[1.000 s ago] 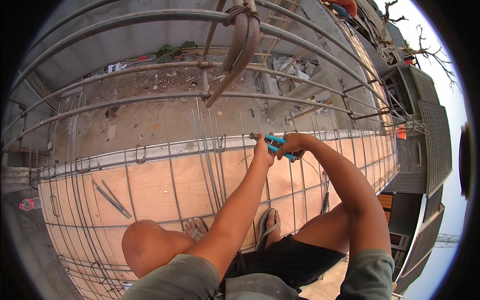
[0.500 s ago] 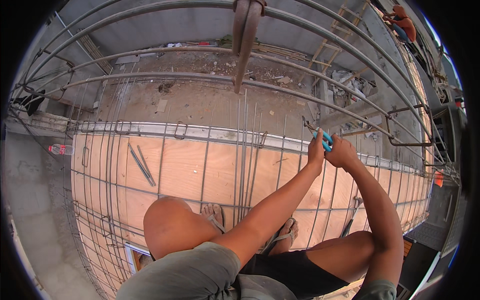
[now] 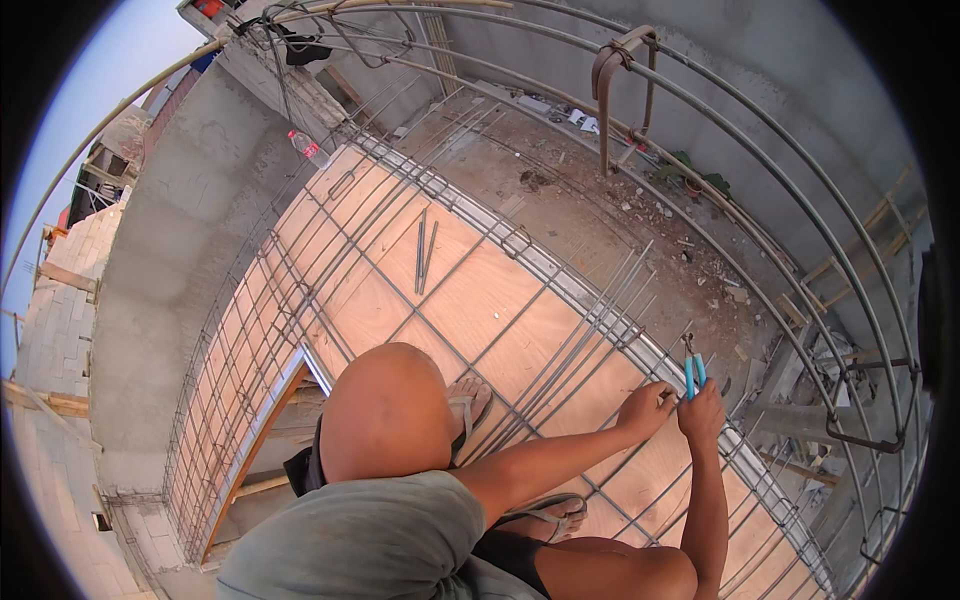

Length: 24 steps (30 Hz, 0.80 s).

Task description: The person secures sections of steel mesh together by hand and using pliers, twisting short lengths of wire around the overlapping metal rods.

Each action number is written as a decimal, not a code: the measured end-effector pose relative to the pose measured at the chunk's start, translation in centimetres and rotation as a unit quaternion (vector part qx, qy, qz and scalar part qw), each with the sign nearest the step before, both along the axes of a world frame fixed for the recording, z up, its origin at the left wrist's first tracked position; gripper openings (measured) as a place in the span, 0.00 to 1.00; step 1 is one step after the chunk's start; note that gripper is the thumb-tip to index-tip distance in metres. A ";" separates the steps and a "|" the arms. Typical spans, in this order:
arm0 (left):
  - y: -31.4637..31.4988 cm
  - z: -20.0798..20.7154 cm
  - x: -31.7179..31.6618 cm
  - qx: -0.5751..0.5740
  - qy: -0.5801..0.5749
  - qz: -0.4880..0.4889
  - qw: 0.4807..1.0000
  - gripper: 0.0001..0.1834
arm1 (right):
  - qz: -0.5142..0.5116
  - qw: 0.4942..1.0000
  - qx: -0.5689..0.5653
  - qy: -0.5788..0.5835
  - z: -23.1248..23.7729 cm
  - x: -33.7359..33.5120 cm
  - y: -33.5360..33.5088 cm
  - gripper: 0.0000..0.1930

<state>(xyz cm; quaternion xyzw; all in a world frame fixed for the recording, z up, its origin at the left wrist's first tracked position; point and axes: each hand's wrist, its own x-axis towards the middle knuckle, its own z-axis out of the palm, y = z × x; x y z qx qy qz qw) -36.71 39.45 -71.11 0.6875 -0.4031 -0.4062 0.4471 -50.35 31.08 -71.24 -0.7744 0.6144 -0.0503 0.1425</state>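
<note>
Blue-handled pincers stand upright in my right hand, which is closed around the handles. Their dark metal jaws point away from me, over the far edge of the rebar mesh. Close beside it on the left, my left hand is apart from the pincers. Its fingers are curled together, and what they may hold is too small to tell. Under both hands runs the steel rebar grid, laid over plywood sheeting. Several long loose rebars lie across the grid to the left of my hands.
Two short bar pieces lie on the plywood, and a plastic bottle is at its far left corner. A framed opening cuts the deck at left. Curved raised rebars with a hanging stirrup arch ahead, above a rubble-strewn floor below.
The view has swung to the left. My left hand has come off the pincers and sits beside them, while my right hand alone holds them, turned more upright.
</note>
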 end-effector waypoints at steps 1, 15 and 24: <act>0.9 -0.3 0.5 -0.004 -0.012 0.002 1.000 0.12 | -0.006 1.000 -0.009 -0.006 -0.5 0.8 0.6 0.22; 2.0 4.3 11.2 0.114 -0.245 -0.303 0.914 0.14 | -0.058 0.996 0.000 -0.067 -0.9 0.2 1.5 0.17; -3.7 11.8 23.0 0.220 -0.527 -0.647 0.505 0.18 | -0.058 0.997 0.009 -0.056 -0.3 0.7 1.2 0.20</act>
